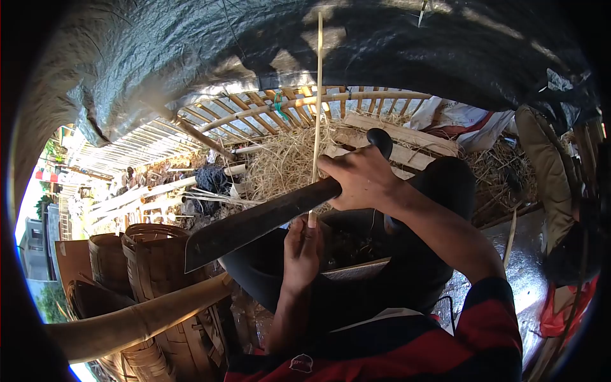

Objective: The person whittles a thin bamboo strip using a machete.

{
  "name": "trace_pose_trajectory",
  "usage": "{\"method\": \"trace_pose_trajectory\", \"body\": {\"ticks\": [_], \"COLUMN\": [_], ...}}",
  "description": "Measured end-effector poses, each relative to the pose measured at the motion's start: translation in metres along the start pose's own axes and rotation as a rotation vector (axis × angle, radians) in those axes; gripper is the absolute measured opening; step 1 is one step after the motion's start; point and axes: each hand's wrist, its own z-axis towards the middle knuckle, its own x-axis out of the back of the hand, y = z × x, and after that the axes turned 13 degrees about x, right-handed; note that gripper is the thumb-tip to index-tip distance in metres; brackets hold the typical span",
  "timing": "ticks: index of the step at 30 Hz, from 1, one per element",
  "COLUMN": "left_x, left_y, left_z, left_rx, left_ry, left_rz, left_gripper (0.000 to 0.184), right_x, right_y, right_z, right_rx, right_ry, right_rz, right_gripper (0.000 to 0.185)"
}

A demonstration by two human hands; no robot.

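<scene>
In the head view, my right hand (366, 178) is wrapped round the handle of a machete (254, 227). Its broad dark blade slants down to the left, and the dark curved butt of the handle shows above my knuckles. A long, thin bamboo strip (319, 83) stands nearly upright, crossing the blade close to my right thumb and forefinger. Below the blade, the fingers of my left hand (301, 250) pinch the strip's pale lower end. Whether the blade's edge bites into the strip cannot be made out.
Woven bamboo baskets (153, 261) and a thick bamboo pole (140, 318) are at lower left. A bamboo slat fence (261, 114) curves behind straw (280, 162) and wooden boards (401, 137). Dark plastic sheeting (191, 44) hangs overhead. My bent legs are beneath my hands.
</scene>
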Motion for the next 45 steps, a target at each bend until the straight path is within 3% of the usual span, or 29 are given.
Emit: {"method": "trace_pose_trajectory", "body": {"ticks": [2, 9, 15, 17, 18, 22, 25, 27, 29, 33, 36, 39, 42, 45], "left_x": [0.003, 0.001, 0.004, 0.006, 0.007, 0.008, 0.005, 0.003, -0.001, 0.003, 0.005, 0.007, 0.002, 0.003], "left_y": [0.001, 0.002, 0.012, 0.011, 0.009, 0.004, 0.001, -0.001, -0.001, -0.011, -0.012, -0.004, 0.002, -0.002], "left_z": [-0.003, -0.003, -0.009, -0.010, -0.010, -0.011, -0.005, -0.003, -0.002, 0.001, 0.004, -0.003, -0.006, -0.007], "left_rx": [0.106, 0.035, 0.161, 0.114, 0.113, 0.032, 0.007, 0.006, 0.034, 0.003, -0.061, 0.014, 0.034, -0.005], "left_ry": [-0.031, -0.020, -0.029, -0.017, -0.018, 0.045, 0.049, 0.032, 0.079, 0.133, 0.198, 0.163, 0.204, 0.203], "left_rz": [-0.105, -0.033, -0.114, -0.080, -0.081, -0.064, -0.072, -0.063, -0.013, 0.058, 0.158, 0.134, 0.082, 0.071], "left_gripper": [0.016, 0.020, 0.016, 0.023, 0.023, 0.024, 0.019, 0.015, 0.022, 0.020, 0.019, 0.011, 0.019, 0.019], "right_x": [-0.002, -0.003, 0.013, 0.012, 0.012, 0.023, 0.017, 0.008, -0.002, -0.015, -0.016, -0.012, 0.000, 0.007], "right_y": [-0.001, 0.005, 0.013, 0.022, 0.026, 0.033, 0.018, 0.010, 0.000, -0.001, -0.001, 0.007, 0.012, 0.024], "right_z": [0.000, -0.003, 0.000, -0.004, -0.004, -0.001, -0.003, -0.004, -0.003, -0.002, -0.001, 0.002, 0.009, 0.009], "right_rx": [0.008, -0.045, -0.046, -0.141, -0.143, -0.287, -0.298, -0.107, -0.088, 0.033, -0.060, -0.030, -0.165, -0.292], "right_ry": [-0.024, -0.044, -0.128, -0.165, -0.020, 0.039, -0.078, -0.020, -0.117, -0.088, -0.138, -0.146, -0.267, -0.230], "right_rz": [-0.012, 0.014, -0.104, -0.159, -0.214, -0.203, -0.080, -0.097, -0.089, -0.104, -0.058, -0.091, -0.080, -0.099], "right_gripper": [0.032, 0.033, 0.041, 0.046, 0.037, 0.030, 0.036, 0.032, 0.032, 0.032, 0.033, 0.035, 0.041, 0.043]}}
